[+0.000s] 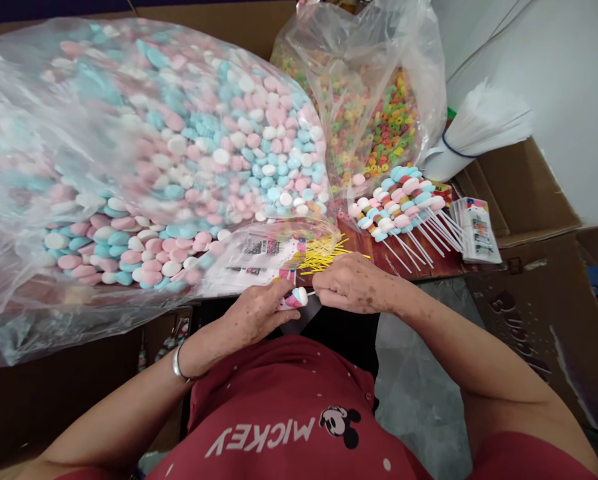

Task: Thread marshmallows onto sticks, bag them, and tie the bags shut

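My left hand [253, 313] is closed round a marshmallow skewer [297, 298], its pink, blue and white end sticking out past the thumb; clear film seems to hang below it. Close by on the right, my right hand [353, 283] is closed, fingers curled, at the skewer's thin white stick [311, 293]. Whether anything else is between those fingers is hidden. Yellow twist ties [325, 253] lie in a loose heap just behind both hands. Printed clear bags [263, 252] are stacked to the left of the ties, at the table's front edge.
A huge clear bag of pastel marshmallows [179, 147] fills the left. Behind, another bag holds colourful ring candies [393, 120]. Several marshmallow skewers [399, 200] lie at right, beside printed cards [480, 230]. White sticks [493, 120] stand in a container near cardboard boxes [523, 193].
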A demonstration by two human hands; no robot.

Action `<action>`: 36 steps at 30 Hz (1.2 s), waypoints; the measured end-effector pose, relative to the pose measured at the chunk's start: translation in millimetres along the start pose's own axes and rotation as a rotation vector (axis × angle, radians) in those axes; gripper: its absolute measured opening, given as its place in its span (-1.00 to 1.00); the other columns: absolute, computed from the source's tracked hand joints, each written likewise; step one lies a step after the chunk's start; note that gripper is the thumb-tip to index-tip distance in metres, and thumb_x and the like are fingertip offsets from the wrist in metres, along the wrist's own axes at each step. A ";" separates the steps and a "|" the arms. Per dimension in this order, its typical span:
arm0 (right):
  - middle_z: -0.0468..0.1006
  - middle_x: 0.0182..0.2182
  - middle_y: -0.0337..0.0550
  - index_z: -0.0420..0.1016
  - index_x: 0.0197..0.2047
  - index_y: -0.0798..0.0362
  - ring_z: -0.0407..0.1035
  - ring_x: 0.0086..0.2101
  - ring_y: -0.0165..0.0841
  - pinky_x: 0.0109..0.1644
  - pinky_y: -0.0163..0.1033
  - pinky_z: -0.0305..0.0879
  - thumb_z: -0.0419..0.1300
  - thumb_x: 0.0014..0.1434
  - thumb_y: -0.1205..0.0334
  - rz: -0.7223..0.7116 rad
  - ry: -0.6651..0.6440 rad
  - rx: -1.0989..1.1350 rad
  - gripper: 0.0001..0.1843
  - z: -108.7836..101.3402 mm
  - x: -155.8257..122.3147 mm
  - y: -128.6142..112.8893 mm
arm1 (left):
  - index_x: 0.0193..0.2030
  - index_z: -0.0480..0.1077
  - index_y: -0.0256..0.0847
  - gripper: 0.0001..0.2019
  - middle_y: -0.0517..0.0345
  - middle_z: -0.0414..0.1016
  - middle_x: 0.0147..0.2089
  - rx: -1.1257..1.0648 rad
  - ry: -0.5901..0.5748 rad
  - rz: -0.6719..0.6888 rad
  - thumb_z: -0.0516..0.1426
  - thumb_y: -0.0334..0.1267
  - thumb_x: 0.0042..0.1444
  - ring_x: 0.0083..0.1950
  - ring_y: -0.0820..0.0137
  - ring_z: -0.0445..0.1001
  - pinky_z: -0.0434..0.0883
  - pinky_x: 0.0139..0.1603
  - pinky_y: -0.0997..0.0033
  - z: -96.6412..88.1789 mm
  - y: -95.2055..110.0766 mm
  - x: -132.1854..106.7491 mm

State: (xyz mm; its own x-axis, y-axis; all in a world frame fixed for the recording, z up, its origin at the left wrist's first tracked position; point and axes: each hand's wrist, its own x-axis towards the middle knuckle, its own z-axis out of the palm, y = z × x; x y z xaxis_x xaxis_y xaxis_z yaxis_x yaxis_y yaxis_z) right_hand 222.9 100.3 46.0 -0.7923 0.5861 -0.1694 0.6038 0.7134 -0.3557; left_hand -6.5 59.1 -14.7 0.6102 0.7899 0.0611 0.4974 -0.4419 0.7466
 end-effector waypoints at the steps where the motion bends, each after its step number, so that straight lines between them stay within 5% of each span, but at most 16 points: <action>1: 0.41 -0.61 -0.26 0.45 -0.48 0.07 0.08 -0.56 -0.44 -0.43 -0.28 -0.20 0.05 0.15 0.29 0.025 -0.040 0.040 -0.77 -0.4 1.2 -1.9 | 0.08 0.30 -0.20 -0.69 0.17 0.45 -0.37 0.032 0.015 0.036 0.14 -0.26 0.20 -0.45 0.43 0.36 0.28 -0.40 0.47 2.5 -0.8 -1.8; 6: 0.48 -0.55 -0.26 0.46 -0.45 0.07 0.16 -0.53 -0.44 -0.41 -0.27 -0.15 0.08 0.19 0.32 -0.012 -0.081 0.002 -0.79 6.9 4.4 -9.2 | 0.03 0.25 -0.19 -0.72 0.11 0.48 -0.32 0.091 0.027 0.073 0.15 -0.26 0.20 -0.39 0.37 0.44 0.30 -0.39 0.45 11.5 -2.8 -3.4; 14: 0.47 -0.49 -0.17 0.45 -0.33 0.13 0.23 -0.44 -0.37 -0.28 -0.19 -0.04 -0.05 0.35 0.39 -0.209 0.403 -0.317 -0.70 10.7 -8.0 -9.0 | 0.06 0.28 -0.24 -0.59 0.24 0.45 -0.41 -0.078 -0.046 -0.191 0.15 -0.03 0.19 -0.47 0.45 0.34 0.28 -0.43 0.50 -9.0 11.3 4.0; 18: 0.44 -0.52 -0.20 0.44 -0.38 0.11 0.21 -0.47 -0.39 -0.32 -0.21 -0.05 -0.01 0.32 0.37 -0.179 0.464 -0.299 -0.72 12.7 -12.5 -9.8 | -0.04 0.39 -0.24 -0.74 0.22 0.45 -0.43 0.019 0.062 -0.079 0.07 -0.12 0.27 -0.48 0.49 0.31 0.27 -0.43 0.51 -12.0 8.8 -0.6; 23: 0.44 -0.59 -0.24 0.41 -0.48 0.07 0.15 -0.54 -0.43 -0.39 -0.21 -0.14 0.01 0.26 0.31 -0.069 0.391 -0.216 -0.70 14.7 -13.0 -13.5 | -0.02 0.36 -0.22 -0.78 0.12 0.50 -0.34 0.178 0.287 0.134 0.07 -0.17 0.29 -0.42 0.45 0.40 0.31 -0.42 0.51 -3.2 0.3 -4.5; 36: 0.33 -0.60 -0.30 0.36 -0.49 0.07 0.09 -0.54 -0.47 -0.42 -0.30 -0.17 -0.03 0.19 0.26 0.148 0.001 0.205 -0.73 -0.6 -6.7 -12.9 | -0.04 0.31 -0.24 -0.80 0.04 0.52 -0.33 0.457 0.302 0.237 0.07 -0.18 0.29 -0.37 0.37 0.49 0.41 -0.37 0.45 -11.4 -6.3 -14.0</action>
State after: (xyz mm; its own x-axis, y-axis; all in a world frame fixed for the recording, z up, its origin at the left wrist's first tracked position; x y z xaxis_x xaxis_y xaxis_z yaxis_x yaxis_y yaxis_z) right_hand 220.5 87.3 52.3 -0.6966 0.6787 -0.2325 0.6827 0.5274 -0.5057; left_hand -25.2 55.7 -12.7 0.5680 0.7039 0.4265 0.6249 -0.7061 0.3331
